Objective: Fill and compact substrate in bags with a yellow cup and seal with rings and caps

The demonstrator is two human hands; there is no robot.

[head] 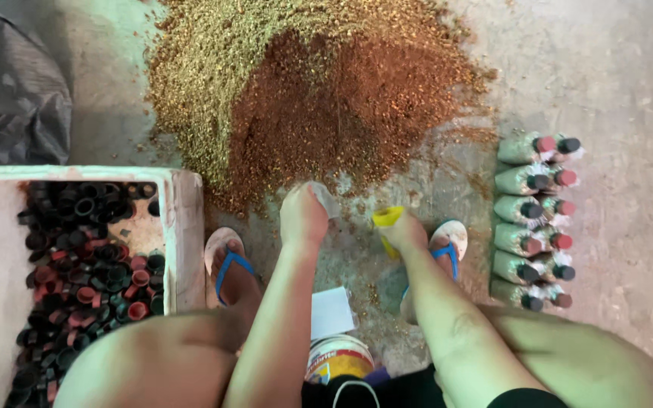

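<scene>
Two bare hands worked low over a rough concrete floor (pixel 629 68), just at the near edge of a wide mound of loose substrate (pixel 319 91), yellowish at eleven o'clock and rusty brown toward the middle. The left hand (pixel 304 217) was closed, fingers pressed together around a clear plastic bag (pixel 325 198) that peeked out at its one o'clock side. The right hand (pixel 402 230) gripped a yellow scoop-like piece (pixel 386 217), fingers curled shut about it; the piece stood just beside the bag, and whether they touched could not be told.

Room was tight on both flanks. At nine o'clock a white foam box (pixel 187 227) full of black and red caps (pixel 88 272) sat hard against the left foot in a blue-strapped sandal (pixel 224 261). At three o'clock a stacked row of filled bags with red and black capped necks (pixel 534 219) lay on its side, near the right sandal (pixel 447 242). Open floor stretched beyond that row to the right edge.

Grey sheeting (pixel 9 83) lay crumpled at ten o'clock. Between the knees sat a white sheet (pixel 332 311) and a labelled can (pixel 338 359).
</scene>
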